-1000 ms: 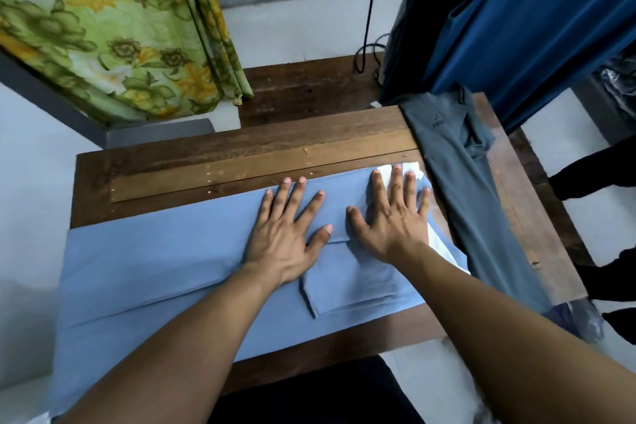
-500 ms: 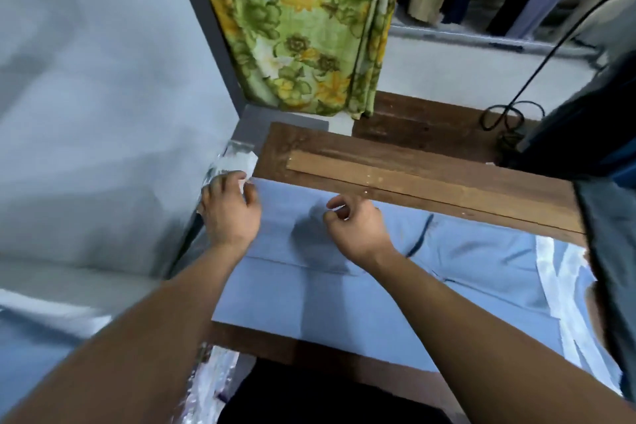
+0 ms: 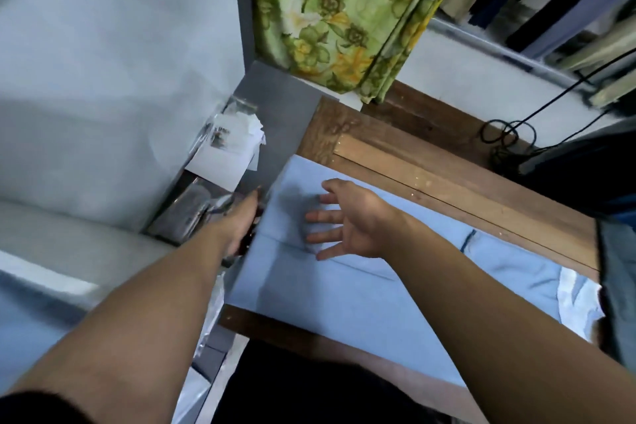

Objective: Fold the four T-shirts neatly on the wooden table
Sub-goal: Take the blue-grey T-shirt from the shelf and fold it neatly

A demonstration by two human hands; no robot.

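Wood everywhere underfoot of the work: a dark plank desk [image 3: 447,182] with a paler strip let in along its far side, pushed into the corner of a grey wall [image 3: 120,62]. A green-and-yellow floral curtain [image 3: 344,10] hangs behind the desk's far left corner, and a black cable [image 3: 506,134] lies coiled on the boards beyond. Clear plastic bags and white papers [image 3: 227,144] are wedged between the wall and the desk's left end. Dark and beige garments hang in a row at the upper right, too blurred to make out.

On the desk lies a light blue T-shirt [image 3: 344,296], folded into a long band. Its long axis runs with the desk's length — one squared short end sits at the desk's left end, the other reaches toward the right, where a bit of white cloth [image 3: 578,303] shows beside a grey garment [image 3: 619,286]. A fold line runs lengthwise along it.

The right hand [image 3: 351,220] is over the shirt's left part, fingers straight and spread, grasping nothing — its shadow falls on the cloth just beside it. The left hand [image 3: 241,224] is at the shirt's left edge, motion-blurred; whether it grips the cloth I cannot tell.
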